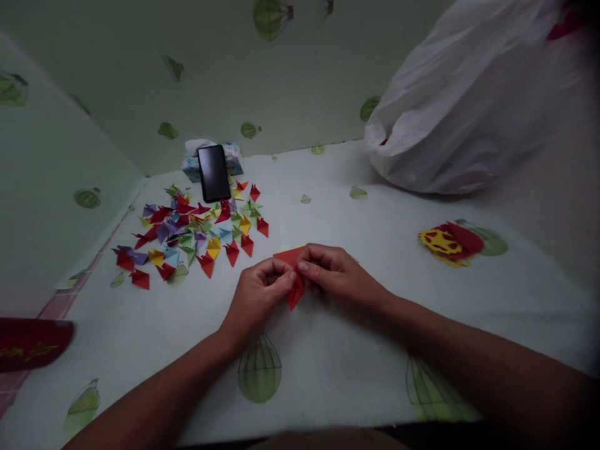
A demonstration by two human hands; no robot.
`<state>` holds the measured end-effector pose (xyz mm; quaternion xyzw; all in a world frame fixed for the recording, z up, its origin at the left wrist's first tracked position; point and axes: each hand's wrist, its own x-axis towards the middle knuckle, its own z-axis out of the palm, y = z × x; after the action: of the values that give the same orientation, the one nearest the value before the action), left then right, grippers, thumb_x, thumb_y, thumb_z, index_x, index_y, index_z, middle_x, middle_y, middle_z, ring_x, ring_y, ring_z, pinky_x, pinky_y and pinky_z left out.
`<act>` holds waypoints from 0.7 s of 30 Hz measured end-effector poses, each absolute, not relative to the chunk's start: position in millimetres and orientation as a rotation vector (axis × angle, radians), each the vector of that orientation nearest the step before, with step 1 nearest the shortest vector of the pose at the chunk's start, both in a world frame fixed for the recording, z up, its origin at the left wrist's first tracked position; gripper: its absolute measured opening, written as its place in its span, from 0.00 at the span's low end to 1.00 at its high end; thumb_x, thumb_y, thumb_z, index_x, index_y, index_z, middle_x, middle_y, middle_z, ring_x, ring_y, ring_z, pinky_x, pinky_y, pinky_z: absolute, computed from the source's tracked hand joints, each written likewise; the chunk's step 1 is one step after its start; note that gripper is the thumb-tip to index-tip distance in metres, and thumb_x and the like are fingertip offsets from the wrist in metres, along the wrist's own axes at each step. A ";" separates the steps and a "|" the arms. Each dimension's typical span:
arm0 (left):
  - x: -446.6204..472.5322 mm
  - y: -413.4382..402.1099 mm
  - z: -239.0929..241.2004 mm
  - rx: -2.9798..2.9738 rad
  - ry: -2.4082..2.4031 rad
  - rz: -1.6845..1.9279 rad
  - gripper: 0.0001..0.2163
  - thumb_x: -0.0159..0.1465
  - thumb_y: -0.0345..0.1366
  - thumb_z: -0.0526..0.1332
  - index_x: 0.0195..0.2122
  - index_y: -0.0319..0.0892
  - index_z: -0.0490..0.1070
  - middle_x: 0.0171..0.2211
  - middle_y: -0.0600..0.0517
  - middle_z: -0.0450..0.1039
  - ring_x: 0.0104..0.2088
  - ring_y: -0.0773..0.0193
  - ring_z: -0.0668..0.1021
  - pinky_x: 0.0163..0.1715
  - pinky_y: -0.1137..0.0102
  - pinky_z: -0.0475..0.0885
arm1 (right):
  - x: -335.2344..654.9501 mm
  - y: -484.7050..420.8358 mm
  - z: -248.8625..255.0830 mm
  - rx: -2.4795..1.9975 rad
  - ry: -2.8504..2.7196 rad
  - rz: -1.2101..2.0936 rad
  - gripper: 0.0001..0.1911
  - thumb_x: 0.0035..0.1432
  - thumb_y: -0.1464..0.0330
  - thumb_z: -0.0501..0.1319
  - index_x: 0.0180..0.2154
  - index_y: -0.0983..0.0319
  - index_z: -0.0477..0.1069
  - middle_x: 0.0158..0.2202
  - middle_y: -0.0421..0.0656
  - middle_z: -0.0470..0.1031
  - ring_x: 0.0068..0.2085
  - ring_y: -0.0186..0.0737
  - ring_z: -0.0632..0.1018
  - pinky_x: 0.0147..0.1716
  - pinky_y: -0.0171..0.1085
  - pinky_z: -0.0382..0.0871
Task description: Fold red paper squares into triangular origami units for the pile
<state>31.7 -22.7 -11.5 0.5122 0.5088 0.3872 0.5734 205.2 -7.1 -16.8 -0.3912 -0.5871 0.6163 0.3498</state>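
Note:
Between my two hands is a small folded piece of red paper [294, 296], its pointed end hanging toward me. My left hand [263, 290] pinches it from the left with thumb and forefinger. From the right, my right hand [334, 272] grips the same paper, thumb close to the other thumb. A flat red edge with a thin yellow line shows beyond the fingers; whether it is part of the folded piece I cannot tell. Left of my hands lies a spread of small folded paper shapes [206, 264] in red, yellow, green, blue and purple.
A black phone [214, 174] leans on a tissue box [190, 167] behind the paper shapes. Yellow and red cut-outs [440, 242] lie at right. A large white plastic bag [435, 125] fills the back right. A red object with gold marks [35, 344] juts in at left.

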 end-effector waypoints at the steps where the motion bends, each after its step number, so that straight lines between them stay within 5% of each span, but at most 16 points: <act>1: 31.8 -22.7 -12.0 1.207 1.195 0.898 0.08 0.57 0.39 0.66 0.27 0.39 0.74 0.26 0.53 0.74 0.27 0.68 0.74 0.29 0.73 0.67 | 205.5 -6.7 -17.2 -1.014 -1.520 1.594 0.12 0.62 0.61 0.59 0.30 0.61 0.65 0.21 0.35 0.66 0.22 0.31 0.66 0.23 0.33 0.57; 7: 33.5 -22.8 -11.6 1.226 1.188 0.815 0.09 0.57 0.39 0.66 0.25 0.40 0.72 0.20 0.55 0.70 0.20 0.70 0.68 0.22 0.74 0.63 | 206.7 -5.9 -16.7 -1.080 -1.611 1.512 0.12 0.60 0.64 0.61 0.26 0.62 0.65 0.20 0.35 0.66 0.22 0.30 0.65 0.22 0.32 0.55; 16: 31.1 -21.1 -11.6 1.178 1.054 0.856 0.09 0.57 0.40 0.66 0.26 0.40 0.72 0.24 0.52 0.74 0.25 0.67 0.73 0.29 0.71 0.67 | 204.3 -10.0 -16.7 -1.040 -1.541 1.505 0.17 0.64 0.59 0.58 0.26 0.60 0.61 0.20 0.35 0.65 0.21 0.30 0.65 0.23 0.32 0.58; 21: 29.8 -18.6 -11.7 1.106 1.151 1.064 0.09 0.57 0.40 0.66 0.27 0.40 0.72 0.25 0.55 0.72 0.26 0.69 0.71 0.28 0.73 0.65 | 200.9 -12.0 -19.2 -1.038 -1.433 1.572 0.15 0.64 0.56 0.59 0.33 0.60 0.62 0.21 0.33 0.66 0.20 0.30 0.66 0.21 0.32 0.58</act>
<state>29.8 -18.6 -11.7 0.4719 0.4913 0.4540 0.5744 200.9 -12.0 -19.2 -0.4059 -0.5605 0.6149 0.3780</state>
